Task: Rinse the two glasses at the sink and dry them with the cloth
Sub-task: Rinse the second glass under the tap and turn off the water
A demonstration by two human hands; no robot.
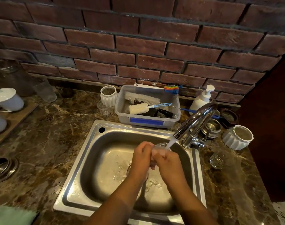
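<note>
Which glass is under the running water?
The glass gripped by the left hand and right hand over the sink; the others stand on the counter.

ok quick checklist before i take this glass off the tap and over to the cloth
1. Grip on the glass: ok, left hand and right hand both hold it.
2. Water reaching it: ok, the stream from the faucet lands on it.
3. Glass above the sink: ok.
4. Cloth ready: ok, it lies front left of the sink.
5. Glass rinsed clean: cannot tell, the hands cover most of it.
6. Second glass rinsed: cannot tell, it stands right of the sink.
</note>
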